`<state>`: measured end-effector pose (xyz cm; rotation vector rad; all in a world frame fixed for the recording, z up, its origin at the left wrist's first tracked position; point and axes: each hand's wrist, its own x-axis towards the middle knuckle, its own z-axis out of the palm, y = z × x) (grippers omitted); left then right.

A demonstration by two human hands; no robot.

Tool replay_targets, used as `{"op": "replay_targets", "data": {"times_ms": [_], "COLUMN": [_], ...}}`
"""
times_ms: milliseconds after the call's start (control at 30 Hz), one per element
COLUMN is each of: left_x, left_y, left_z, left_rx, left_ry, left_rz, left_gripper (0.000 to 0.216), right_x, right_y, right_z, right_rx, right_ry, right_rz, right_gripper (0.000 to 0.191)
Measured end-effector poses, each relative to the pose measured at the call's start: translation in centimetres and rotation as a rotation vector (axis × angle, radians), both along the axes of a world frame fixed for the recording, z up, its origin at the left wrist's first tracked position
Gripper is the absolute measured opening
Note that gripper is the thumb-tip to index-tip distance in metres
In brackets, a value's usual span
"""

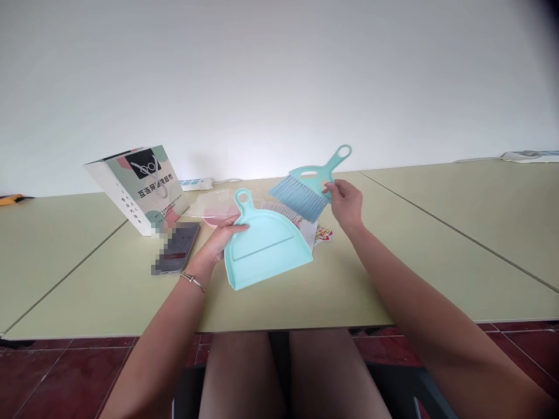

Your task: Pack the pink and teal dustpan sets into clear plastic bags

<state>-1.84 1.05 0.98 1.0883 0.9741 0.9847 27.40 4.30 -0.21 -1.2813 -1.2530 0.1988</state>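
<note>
The left hand (223, 234) clasped the dustpan (267, 247) by its edge; to its right, the right hand (347, 202) pinched the brush (312, 179), apparently sparing the bristles (299, 198).

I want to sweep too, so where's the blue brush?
In the head view, the blue brush is right of centre, in the right hand, above and right of the dustpan.

Shows smooth plastic in the dustpan (266, 250) and brush handle (334, 166) near the frame's centre, paper in the bag (126, 198) at left, shiny metal in the bracelet (193, 281), lower left.
</note>
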Motion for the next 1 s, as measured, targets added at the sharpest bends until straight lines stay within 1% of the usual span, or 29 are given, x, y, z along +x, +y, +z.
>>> {"op": "replay_targets", "data": {"times_ms": [33,67,133,200,233,333,400,467,567,667,767,867,900,933,967,1000], "left_x": [0.1,0.2,0.3,0.4,0.5,0.7,0.9,1.0,1.1,1.1,1.0,0.9,1.0,1.0,1.0,1.0], "left_y": [0.0,0.0,0.1,0.1,0.1,0.1,0.1,0.0,-0.1,-0.4,-0.6,-0.6,-0.6,-0.6,-0.5,-0.4], "left_z": [-0.2,-0.3,-0.7,-1.0,-1.1,-1.3,-1.4,-1.4,-1.3,-1.0,-0.8,-0.8,-0.8,-0.9,-0.9,-1.0], "left_rx": [-0.002,-0.002,-0.005,-0.008,-0.005,0.034,0.059,0.081,0.147,0.205,0.233,0.237,0.236,0.234,0.234,0.234], "left_ry": [0.018,0.04,0.089,0.122,0.127,0.104,0.09,0.093,0.139,0.206,0.25,0.262,0.257,0.249,0.238,0.23], "left_rz": [-0.002,0.001,0.019,0.036,0.037,-0.007,-0.044,-0.062,-0.068,-0.095,-0.108,-0.097,-0.101,-0.11,-0.123,-0.136], "left_gripper": [0.047,0.049,0.05,0.048,0.047,0.04,0.041,0.042,0.037,0.034,0.033,0.031,0.032,0.032,0.034,0.034], "right_x": [0.3,0.4,0.0,-1.2,-2.0,-4.6,-6.0,-6.8,-7.4,-7.9,-8.5,-8.7,-8.7,-8.6,-8.4,-8.3], "right_y": [-0.1,-0.2,-0.7,-1.8,-2.4,-4.2,-4.9,-5.1,-5.0,-5.3,-5.7,-5.7,-5.6,-5.4,-5.3,-5.1], "right_z": [0.4,0.7,1.4,2.0,2.2,2.3,1.8,1.2,0.6,0.6,0.7,0.5,0.3,0.2,0.0,-0.2], "right_rx": [0.021,0.022,-0.054,-0.194,-0.257,-0.375,-0.376,-0.332,-0.281,-0.279,-0.289,-0.245,-0.221,-0.209,-0.224,-0.262], "right_ry": [0.101,0.176,0.223,0.136,0.064,-0.184,-0.29,-0.346,-0.415,-0.488,-0.535,-0.542,-0.522,-0.486,-0.442,-0.399], "right_rz": [0.026,0.085,0.292,0.51,0.584,0.688,0.699,0.665,0.553,0.423,0.323,0.244,0.229,0.231,0.268,0.339], "right_gripper": [0.039,0.042,0.046,0.046,0.045,0.04,0.038,0.036,0.033,0.034,0.033,0.026,0.025,0.028,0.036,0.044]}}
